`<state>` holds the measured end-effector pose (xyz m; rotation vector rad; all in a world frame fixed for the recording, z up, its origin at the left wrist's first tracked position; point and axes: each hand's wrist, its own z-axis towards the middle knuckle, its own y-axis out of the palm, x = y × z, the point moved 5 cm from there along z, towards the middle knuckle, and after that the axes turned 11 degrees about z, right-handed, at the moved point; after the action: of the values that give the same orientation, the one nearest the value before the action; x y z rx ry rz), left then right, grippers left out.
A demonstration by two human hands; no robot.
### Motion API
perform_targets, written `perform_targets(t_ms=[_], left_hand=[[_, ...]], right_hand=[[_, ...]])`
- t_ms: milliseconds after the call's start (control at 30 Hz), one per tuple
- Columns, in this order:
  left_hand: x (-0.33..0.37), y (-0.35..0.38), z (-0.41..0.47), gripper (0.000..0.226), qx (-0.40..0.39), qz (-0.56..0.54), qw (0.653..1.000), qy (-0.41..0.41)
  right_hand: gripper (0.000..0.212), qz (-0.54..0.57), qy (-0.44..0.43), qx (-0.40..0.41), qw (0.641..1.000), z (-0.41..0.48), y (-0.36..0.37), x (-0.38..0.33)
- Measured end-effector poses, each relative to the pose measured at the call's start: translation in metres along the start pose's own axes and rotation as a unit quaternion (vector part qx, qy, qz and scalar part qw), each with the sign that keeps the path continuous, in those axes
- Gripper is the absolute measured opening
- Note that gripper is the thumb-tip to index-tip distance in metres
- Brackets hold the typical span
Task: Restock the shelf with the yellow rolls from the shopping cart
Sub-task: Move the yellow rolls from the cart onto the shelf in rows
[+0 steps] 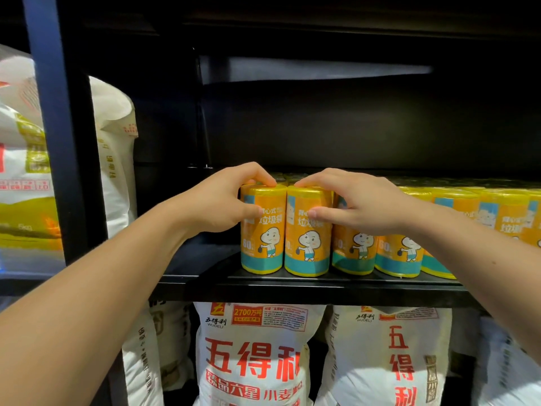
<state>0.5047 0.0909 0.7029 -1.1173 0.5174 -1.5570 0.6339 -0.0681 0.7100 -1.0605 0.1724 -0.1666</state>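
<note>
So, dark shop shelving all round: black metal shelf (292, 284) with a black back panel, dark upright post (58, 112) off to the left. White flour sacks (251, 361) with big red lettering packed in underneath, more white sacks (114, 159) stacked past the post.

Up on the shelf, a row of yellow rolls (456, 218) standing upright along the front edge, orange-and-teal labels with a little cartoon figure, more yellow tops showing behind.

Left hand (222, 200) gripping the leftmost roll (263, 244): thumb pressed flat on the label, fingers (257, 177) curled over the top rim. Right hand (357, 200) the same way on the second roll (307, 247) just beside it, thumb on the front, fingers (316, 178) hooked over the top.

Both rolls upright, bottoms down on the shelf, sides touching or very nearly, hard to say which.
</note>
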Motion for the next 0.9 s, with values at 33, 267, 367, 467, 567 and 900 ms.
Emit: perform_targets(t_ms=[33, 267, 367, 467, 567, 900], left_hand=[[-0.001, 0.000, 0.000, 0.046, -0.002, -0.008, 1.000, -0.001], [-0.009, 0.004, 0.004, 0.047, -0.015, -0.074, 0.997, 0.000], [-0.012, 0.004, 0.005, 0.047, -0.023, -0.102, 0.995, 0.003], [-0.013, 0.006, 0.005, 0.048, -0.025, -0.125, 0.992, 0.003], [-0.012, 0.007, 0.004, 0.047, -0.019, -0.146, 0.989, -0.002], [-0.009, 0.008, 0.003, 0.044, 0.021, -0.170, 0.985, -0.027]], right_hand=[[0.056, -0.001, 0.000, 0.002, 1.000, 0.000, 0.000, 0.000], [0.056, -0.007, -0.002, 0.008, 1.000, 0.000, 0.000, 0.001], [0.056, -0.006, -0.002, 0.009, 1.000, 0.000, 0.000, 0.002], [0.057, -0.004, -0.001, 0.005, 1.000, 0.000, 0.000, 0.002], [0.056, -0.007, -0.003, 0.005, 1.000, 0.000, 0.000, 0.002], [0.056, 0.000, -0.003, -0.006, 1.000, 0.000, -0.001, 0.001]])
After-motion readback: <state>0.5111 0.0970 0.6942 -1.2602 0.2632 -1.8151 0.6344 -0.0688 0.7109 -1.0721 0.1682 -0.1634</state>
